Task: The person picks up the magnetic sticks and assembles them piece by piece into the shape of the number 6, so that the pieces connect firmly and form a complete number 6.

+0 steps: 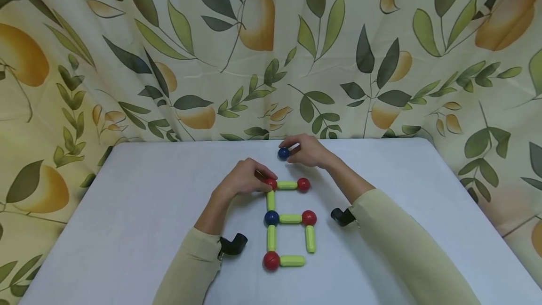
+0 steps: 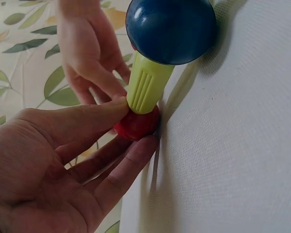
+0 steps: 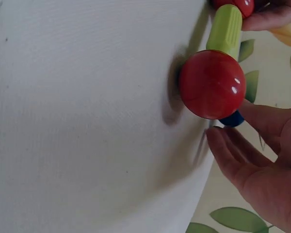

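My left hand (image 1: 244, 176) pinches a red ball (image 2: 138, 127) at the upper left corner of a flat figure of balls and yellow-green sticks. One stick (image 1: 287, 185) runs right from it to another red ball (image 3: 212, 84); a second stick (image 2: 148, 83) leads down to a blue ball (image 2: 172, 30). Beyond the figure, close to the table's far edge, my right hand (image 1: 308, 151) holds a separate blue ball (image 1: 283, 153) between thumb and fingers. The near red ball mostly hides that blue ball in the right wrist view.
Nearer me, the figure continues with a red ball (image 1: 309, 217) at right, a stick (image 1: 311, 239) below it, and a red ball (image 1: 271, 261) at lower left with a stick (image 1: 292, 261). A patterned curtain (image 1: 271, 74) hangs behind the white table (image 1: 148, 187).
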Demonstrator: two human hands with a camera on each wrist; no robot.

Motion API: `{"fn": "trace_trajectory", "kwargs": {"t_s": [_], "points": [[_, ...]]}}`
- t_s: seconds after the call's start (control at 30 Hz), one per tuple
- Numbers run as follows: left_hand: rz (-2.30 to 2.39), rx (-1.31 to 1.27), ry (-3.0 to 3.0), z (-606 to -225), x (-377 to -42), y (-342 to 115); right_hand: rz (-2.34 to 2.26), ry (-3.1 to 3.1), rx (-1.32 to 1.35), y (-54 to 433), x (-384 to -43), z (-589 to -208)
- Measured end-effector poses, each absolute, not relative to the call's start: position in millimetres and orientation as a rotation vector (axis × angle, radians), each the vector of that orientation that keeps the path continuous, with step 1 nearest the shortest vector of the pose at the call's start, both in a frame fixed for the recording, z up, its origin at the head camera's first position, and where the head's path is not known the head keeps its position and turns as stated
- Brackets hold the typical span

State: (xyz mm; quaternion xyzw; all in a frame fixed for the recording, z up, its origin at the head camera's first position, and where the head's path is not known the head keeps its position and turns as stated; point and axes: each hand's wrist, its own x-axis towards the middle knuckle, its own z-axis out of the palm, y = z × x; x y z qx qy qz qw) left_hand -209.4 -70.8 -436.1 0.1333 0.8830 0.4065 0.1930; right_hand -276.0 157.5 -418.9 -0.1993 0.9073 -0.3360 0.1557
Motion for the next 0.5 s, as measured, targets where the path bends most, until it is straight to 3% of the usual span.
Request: {"fn": "trace_trajectory", "kwargs": {"t_s": [0.5], "points": [[1.153,0.352,2.477,-435.5,-207.9,-70.1,-1.041,2.656,-0.523,155.2,-280.9,-427.7]]}}
